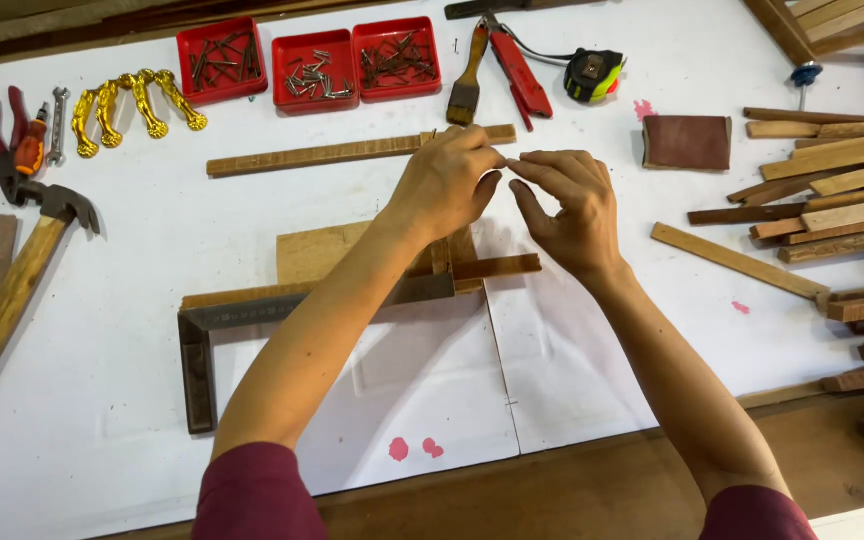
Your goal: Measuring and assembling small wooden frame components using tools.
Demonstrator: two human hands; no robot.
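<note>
Your left hand [447, 182] and right hand [572, 205] meet fingertip to fingertip above the white counter [132, 300], fingers pinched nearly closed; whether they grip something tiny, you cannot tell. Below them, short wood strips [472, 268] lie against a metal square [252, 325], near a long strip [352, 152].

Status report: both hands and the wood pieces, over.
Left hand and right hand fingertips meet, pinching something too small to tell. Below them: small brown wooden strips on grey metal square. Nothing obstructs.

On my white-covered desk [132, 300] lie three red plastic trays [312, 65] of nails, a wooden-handled hammer [12, 290], a grey metal square [202, 350] and many loose wooden strips [842, 190].
</note>
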